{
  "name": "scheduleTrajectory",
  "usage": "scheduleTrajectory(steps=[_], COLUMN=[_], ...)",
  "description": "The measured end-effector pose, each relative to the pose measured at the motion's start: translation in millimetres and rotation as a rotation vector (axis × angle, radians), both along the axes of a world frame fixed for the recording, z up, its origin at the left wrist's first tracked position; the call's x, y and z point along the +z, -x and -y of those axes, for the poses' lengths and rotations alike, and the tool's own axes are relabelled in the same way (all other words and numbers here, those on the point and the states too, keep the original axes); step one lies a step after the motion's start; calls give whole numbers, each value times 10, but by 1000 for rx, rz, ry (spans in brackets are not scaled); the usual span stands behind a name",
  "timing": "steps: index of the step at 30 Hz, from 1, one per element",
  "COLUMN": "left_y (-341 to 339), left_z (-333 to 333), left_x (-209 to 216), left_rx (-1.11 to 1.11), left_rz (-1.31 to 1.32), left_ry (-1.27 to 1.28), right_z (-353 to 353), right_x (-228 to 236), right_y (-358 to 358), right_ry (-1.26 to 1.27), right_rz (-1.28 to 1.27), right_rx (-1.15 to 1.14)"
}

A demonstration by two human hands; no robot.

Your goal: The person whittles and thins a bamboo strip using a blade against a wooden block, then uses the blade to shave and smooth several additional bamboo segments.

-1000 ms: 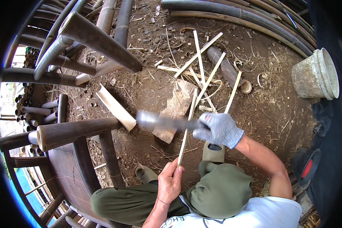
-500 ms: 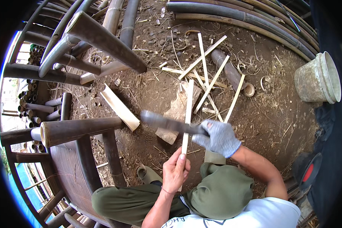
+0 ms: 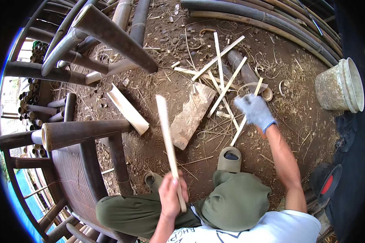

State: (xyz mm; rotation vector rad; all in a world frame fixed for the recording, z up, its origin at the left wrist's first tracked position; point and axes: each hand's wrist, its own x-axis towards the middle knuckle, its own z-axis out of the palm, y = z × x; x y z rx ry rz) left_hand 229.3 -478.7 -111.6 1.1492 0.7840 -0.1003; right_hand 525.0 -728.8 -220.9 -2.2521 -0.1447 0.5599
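My bare left hand (image 3: 172,195) is closed round the lower part of a pale bamboo strip (image 3: 166,133), which tilts up and away to the left over the ground. Off to the right, my right hand (image 3: 255,110), in a grey knitted glove, hovers above several loose bamboo strips (image 3: 227,87). Motion blur smears its fingers, and a faint pale arc shows just beyond them. The knife does not show clearly, so I cannot make out whether this hand holds it. Between the hands, farther off, a rough wooden block (image 3: 192,115) lies on the ground.
A split bamboo piece (image 3: 127,109) lies left of the block. Dark bamboo furniture frames (image 3: 85,131) crowd the left side. Long bamboo poles (image 3: 255,24) curve along the far edge, and a dirty white bucket (image 3: 332,87) stands right. A short bamboo tube (image 3: 247,71) lies beyond the strips.
The knife that my right hand held across the strip no longer shows clearly. That hand has moved right and away. My left hand has tilted the strip left, off the block.
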Motion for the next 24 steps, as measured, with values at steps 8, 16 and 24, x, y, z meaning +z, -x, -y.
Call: scheduleTrajectory(steps=[8,16,24], left_y=[-1130,-579,-472], left_z=[-122,126,180], left_x=[-542,-1482,-1782], left_rx=[187,-58,-237], left_rz=[58,-186,-126], left_ry=[-136,-280,-812], right_z=[-166,-5,-668], right_x=[-327,100,-241], right_y=[1020,1108,1017], right_ry=[-442,-225,-145], right_rz=[-544,-659,-35], right_rx=[11,-10,-23])
